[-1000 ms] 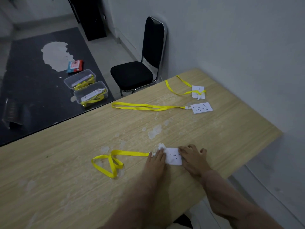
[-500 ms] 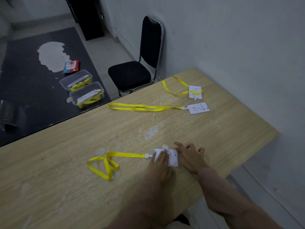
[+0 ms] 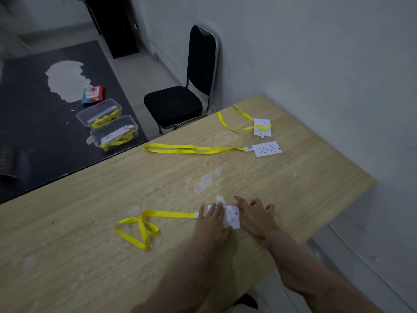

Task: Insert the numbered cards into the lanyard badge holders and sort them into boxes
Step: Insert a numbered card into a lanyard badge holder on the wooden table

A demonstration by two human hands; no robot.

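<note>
On the wooden table [image 3: 90, 233] lies a clear badge holder with a white numbered card [image 3: 232, 216], clipped to a yellow lanyard [image 3: 144, 227] that loops off to the left. My left hand [image 3: 213, 224] lies flat on the holder's left part, fingers straight. My right hand [image 3: 256, 216] touches the card's right edge with spread, slightly bent fingers. Farther back lie a holder with a card marked 2 [image 3: 267, 149] on a long yellow lanyard and another carded holder [image 3: 261, 127].
Two clear plastic boxes [image 3: 99, 112] [image 3: 114, 133] with lanyards inside stand on the dark floor mat beyond the table's far edge. A black chair [image 3: 180, 100] stands by the wall. A red packet [image 3: 92, 94] lies on the mat.
My left hand has slid rightward over the holder, covering more of the card. My right hand stays at the card's right edge. The view has shifted slightly.
</note>
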